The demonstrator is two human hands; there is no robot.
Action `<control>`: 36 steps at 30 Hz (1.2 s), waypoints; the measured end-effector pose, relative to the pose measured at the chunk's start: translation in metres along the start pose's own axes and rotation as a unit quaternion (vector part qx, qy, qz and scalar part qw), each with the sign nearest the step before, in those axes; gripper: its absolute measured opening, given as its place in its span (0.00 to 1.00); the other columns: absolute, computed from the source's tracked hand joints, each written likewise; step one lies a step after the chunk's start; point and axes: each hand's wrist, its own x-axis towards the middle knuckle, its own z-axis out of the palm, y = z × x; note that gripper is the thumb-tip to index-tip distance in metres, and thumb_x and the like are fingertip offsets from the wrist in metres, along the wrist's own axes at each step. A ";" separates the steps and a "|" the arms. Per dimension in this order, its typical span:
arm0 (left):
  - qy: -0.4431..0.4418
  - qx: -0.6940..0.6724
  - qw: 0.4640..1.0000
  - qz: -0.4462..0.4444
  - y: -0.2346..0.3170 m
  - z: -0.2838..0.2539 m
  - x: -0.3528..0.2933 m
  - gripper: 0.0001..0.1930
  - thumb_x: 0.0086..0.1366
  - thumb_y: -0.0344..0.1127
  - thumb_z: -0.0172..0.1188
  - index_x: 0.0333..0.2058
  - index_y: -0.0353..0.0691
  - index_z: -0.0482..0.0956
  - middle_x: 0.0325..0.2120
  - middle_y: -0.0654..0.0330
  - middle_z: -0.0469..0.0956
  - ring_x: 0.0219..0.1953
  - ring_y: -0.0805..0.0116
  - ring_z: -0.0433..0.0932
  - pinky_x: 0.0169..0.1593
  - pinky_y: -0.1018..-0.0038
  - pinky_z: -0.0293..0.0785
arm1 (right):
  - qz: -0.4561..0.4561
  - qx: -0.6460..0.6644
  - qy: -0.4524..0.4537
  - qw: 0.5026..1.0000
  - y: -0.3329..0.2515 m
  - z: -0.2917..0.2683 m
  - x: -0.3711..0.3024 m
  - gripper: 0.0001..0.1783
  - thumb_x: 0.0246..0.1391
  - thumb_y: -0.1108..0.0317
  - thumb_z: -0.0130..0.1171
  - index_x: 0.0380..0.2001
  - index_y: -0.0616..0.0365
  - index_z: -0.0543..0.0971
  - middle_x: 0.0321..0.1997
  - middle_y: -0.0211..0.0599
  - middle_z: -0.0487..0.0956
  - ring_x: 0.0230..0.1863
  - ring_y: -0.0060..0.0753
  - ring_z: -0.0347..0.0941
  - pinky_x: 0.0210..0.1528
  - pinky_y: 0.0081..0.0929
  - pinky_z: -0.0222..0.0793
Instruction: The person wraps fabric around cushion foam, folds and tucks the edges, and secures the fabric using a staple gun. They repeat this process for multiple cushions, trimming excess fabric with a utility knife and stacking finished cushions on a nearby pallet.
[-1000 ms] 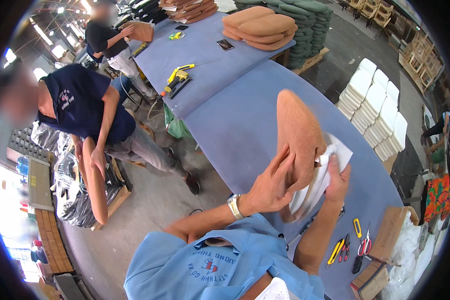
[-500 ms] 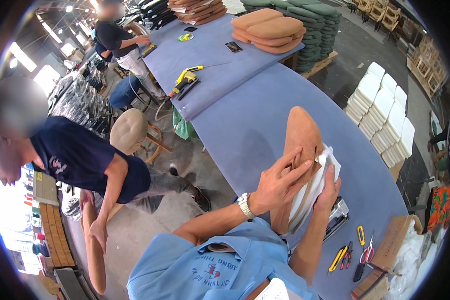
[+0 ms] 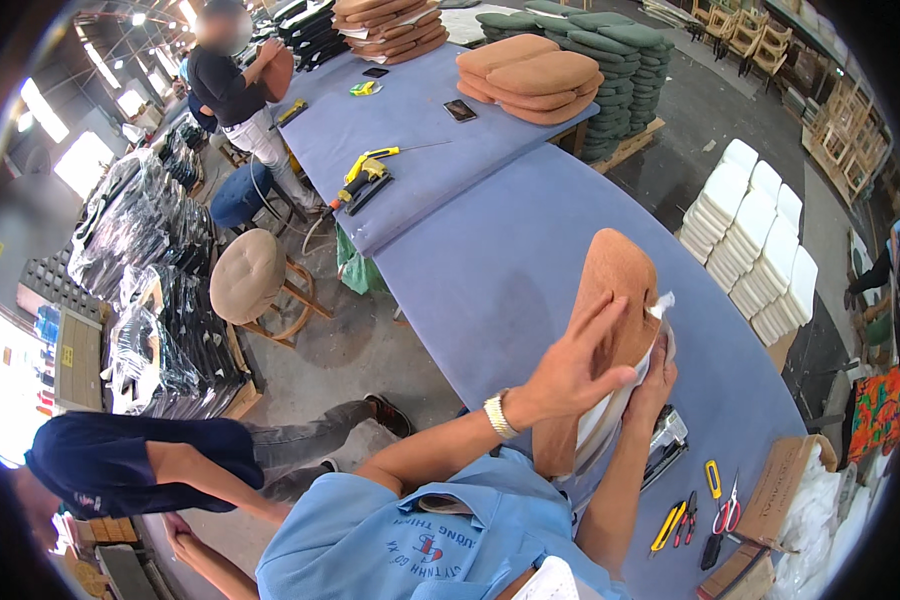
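An orange-brown seat cushion (image 3: 620,275) stands tilted on edge over the table, its white underside and backing turned to the right. My left hand (image 3: 585,365), with a metal watch at the wrist, lies against its orange-brown face, fingers stretched and apart. On the other side my right hand (image 3: 652,380) grips the cushion's edge, the fingers partly hidden behind it. A tuft of white material (image 3: 660,305) sticks out near a notch in the cover. Close to my right forearm a metal staple gun (image 3: 668,432) lies on the table.
The blue-grey table (image 3: 510,230) carries yellow cutters (image 3: 670,525), scissors (image 3: 732,505), a yellow air gun (image 3: 363,180) and stacked brown cushions (image 3: 530,75). White panels (image 3: 755,235) are piled beyond its right edge. One co-worker (image 3: 150,465) stands close on my left, another (image 3: 235,85) at the far end.
My left fingers have straightened and spread on the cushion, which has tipped slightly. The near co-worker has moved lower in the view. The far co-worker now holds up a brown piece.
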 end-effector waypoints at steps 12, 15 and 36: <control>0.013 -0.022 0.964 -0.265 -0.102 -0.010 -0.009 0.25 0.78 0.46 0.48 0.60 0.30 0.73 0.44 0.42 0.83 0.49 0.50 0.82 0.56 0.62 0.75 | 0.046 -0.022 -0.076 0.996 0.055 0.024 0.035 0.20 0.72 0.56 0.52 0.39 0.65 0.80 0.30 0.27 0.77 0.30 0.20 0.70 0.33 0.24 0.65; 0.125 -0.172 0.912 -0.351 -0.136 -0.028 -0.021 0.25 0.81 0.48 0.44 0.54 0.29 0.78 0.41 0.49 0.83 0.44 0.65 0.81 0.52 0.67 0.77 | 0.015 -0.105 -0.163 0.981 0.087 0.003 0.016 0.19 0.73 0.54 0.53 0.40 0.62 0.79 0.31 0.27 0.77 0.33 0.20 0.71 0.34 0.23 0.67; -0.243 0.128 0.881 -0.384 -0.041 -0.105 -0.131 0.27 0.76 0.46 0.49 0.29 0.27 0.86 0.24 0.53 0.87 0.26 0.63 0.87 0.37 0.69 0.84 | 0.143 -0.099 -0.065 0.983 0.092 -0.109 -0.049 0.29 0.69 0.50 0.56 0.67 0.53 0.70 0.61 0.39 0.76 0.49 0.31 0.78 0.41 0.28 0.80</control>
